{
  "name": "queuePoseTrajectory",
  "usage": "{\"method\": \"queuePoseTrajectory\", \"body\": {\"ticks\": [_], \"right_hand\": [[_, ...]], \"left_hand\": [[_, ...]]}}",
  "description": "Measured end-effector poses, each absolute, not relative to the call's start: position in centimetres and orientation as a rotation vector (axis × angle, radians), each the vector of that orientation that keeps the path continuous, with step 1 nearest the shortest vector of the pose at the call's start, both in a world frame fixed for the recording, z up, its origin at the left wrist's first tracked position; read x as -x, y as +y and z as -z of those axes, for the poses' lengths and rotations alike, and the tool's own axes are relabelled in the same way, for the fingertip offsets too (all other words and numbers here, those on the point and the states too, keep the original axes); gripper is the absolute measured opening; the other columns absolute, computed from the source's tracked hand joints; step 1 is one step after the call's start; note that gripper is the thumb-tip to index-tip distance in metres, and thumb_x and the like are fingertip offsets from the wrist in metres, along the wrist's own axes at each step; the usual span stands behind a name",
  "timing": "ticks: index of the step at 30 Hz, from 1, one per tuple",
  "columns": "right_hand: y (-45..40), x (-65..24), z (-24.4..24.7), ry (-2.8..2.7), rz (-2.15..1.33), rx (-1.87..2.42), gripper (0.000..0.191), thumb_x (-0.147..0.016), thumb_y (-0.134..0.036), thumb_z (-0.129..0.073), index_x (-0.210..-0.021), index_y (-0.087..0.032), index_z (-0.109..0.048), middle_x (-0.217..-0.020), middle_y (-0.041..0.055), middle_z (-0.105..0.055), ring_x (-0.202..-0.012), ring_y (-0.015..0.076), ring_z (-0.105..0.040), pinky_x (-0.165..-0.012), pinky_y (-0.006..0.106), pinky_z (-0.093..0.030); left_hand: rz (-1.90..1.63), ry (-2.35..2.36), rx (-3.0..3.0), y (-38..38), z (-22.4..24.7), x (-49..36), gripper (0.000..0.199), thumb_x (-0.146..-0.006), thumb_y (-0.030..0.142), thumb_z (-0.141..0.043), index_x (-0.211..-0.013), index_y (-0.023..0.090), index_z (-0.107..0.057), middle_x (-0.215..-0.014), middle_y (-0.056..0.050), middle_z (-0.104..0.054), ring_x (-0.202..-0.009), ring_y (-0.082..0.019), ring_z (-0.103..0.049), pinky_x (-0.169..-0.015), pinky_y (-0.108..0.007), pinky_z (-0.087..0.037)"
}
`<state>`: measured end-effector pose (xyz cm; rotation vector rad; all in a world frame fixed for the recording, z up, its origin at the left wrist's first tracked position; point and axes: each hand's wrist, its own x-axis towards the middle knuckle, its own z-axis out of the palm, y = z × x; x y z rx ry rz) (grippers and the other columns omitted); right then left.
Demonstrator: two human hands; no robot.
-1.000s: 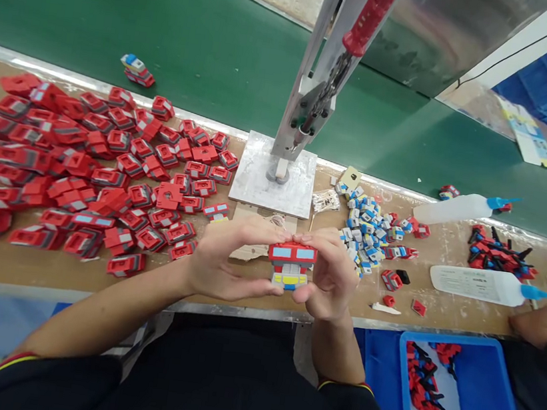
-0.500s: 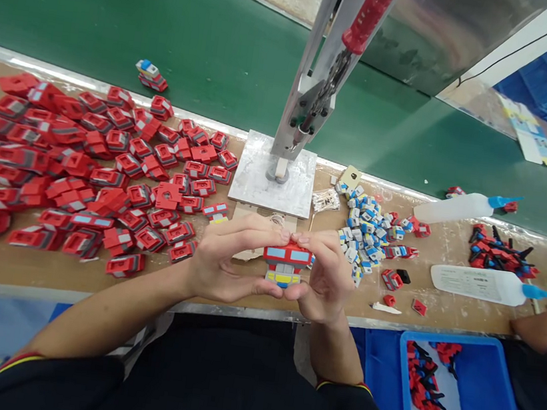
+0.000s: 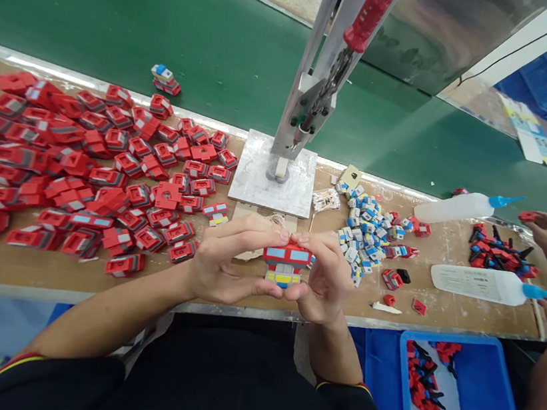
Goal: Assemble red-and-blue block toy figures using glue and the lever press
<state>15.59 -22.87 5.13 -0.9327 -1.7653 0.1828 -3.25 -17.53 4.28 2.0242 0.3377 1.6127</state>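
Both of my hands hold one toy torso [image 3: 288, 255] between them, low in the middle of the view. It has a red upper part with two light-blue windows and a grey, yellow and blue lower part. My left hand [image 3: 230, 260] grips its left side, fingertips on top and thumb underneath. On the right side my right hand [image 3: 328, 273] grips it the same way. A similar piece [image 3: 215, 213] lies on the table just left of my left hand. Behind my hands stands a hand press [image 3: 277, 175] on a metal plate.
Many red parts [image 3: 71, 171] cover the table's left. Small white-blue parts [image 3: 366, 227] lie right of the press, near two glue bottles [image 3: 477, 284]. A blue bin [image 3: 461, 404] holds red-black pieces. Another person's hand [image 3: 545, 231] is at far right. Behind runs a green belt [image 3: 214, 42].
The toy piece on the green belt has shifted right. At the far right, another person's hands have come into view, one with a red part. My hands have hardly moved.
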Motion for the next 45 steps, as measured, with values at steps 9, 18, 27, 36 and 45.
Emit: {"method": "queuePoseTrajectory", "body": {"ticks": [9, 18, 27, 36, 45], "right_hand": [[-23.0, -15.6, -4.9, -1.762, -0.190, 0.939, 0.053, -0.104, -0.065, -0.057, -0.145, -0.031, -0.065, -0.107, 0.0097, -0.080, -0.090, 0.0301, -0.075, -0.077, 0.048, -0.059], [-23.2, -15.5, -5.2, -1.759, -0.201, 0.922, 0.053, -0.104, -0.064, -0.059, -0.145, -0.030, -0.067, -0.108, 0.0094, -0.081, -0.091, 0.0290, -0.076, -0.076, 0.045, -0.059], [-21.9, -17.4, -5.5, -1.941, -0.252, 0.892, 0.055, -0.098, -0.059, -0.074, -0.143, -0.030, -0.065, -0.109, 0.0086, -0.085, -0.094, 0.0288, -0.080, -0.083, 0.045, -0.064], [-19.9, -19.0, -8.0, -2.201, -0.112, 0.899, 0.047, -0.097, -0.032, -0.082, -0.140, -0.022, -0.067, -0.114, 0.0107, -0.086, -0.103, 0.0263, -0.083, -0.086, 0.039, -0.065], [-15.3, -26.5, -5.0, -2.017, -0.059, 1.308, 0.047, -0.086, -0.042, -0.089, -0.127, -0.025, -0.075, -0.111, 0.0069, -0.085, -0.098, 0.0252, -0.080, -0.087, 0.041, -0.064]], "left_hand": [[-1.586, 0.325, -2.015, -17.7, -4.4, 3.4, 0.061, -0.091, 0.047, -0.088, -0.144, 0.021, -0.070, -0.111, -0.011, -0.085, -0.101, -0.025, -0.083, -0.088, -0.034, -0.071], [-1.611, 0.320, -2.027, -17.9, -4.3, 3.4, 0.059, -0.092, 0.046, -0.088, -0.142, 0.019, -0.070, -0.111, -0.013, -0.084, -0.101, -0.025, -0.083, -0.087, -0.034, -0.071], [-1.512, 0.376, -2.122, -16.9, -4.3, 4.0, 0.056, -0.088, 0.051, -0.089, -0.133, 0.021, -0.074, -0.105, -0.009, -0.084, -0.093, -0.022, -0.083, -0.083, -0.030, -0.071], [-1.331, 0.388, -2.182, -14.4, -4.0, 4.4, 0.068, -0.086, 0.057, -0.088, -0.140, 0.022, -0.069, -0.119, -0.013, -0.081, -0.110, -0.025, -0.081, -0.095, -0.037, -0.071], [-1.330, 0.745, -2.243, -12.9, -3.0, 10.9, 0.056, -0.095, 0.045, -0.084, -0.143, 0.023, -0.070, -0.127, -0.009, -0.077, -0.110, -0.024, -0.078, -0.095, -0.033, -0.069]]}}
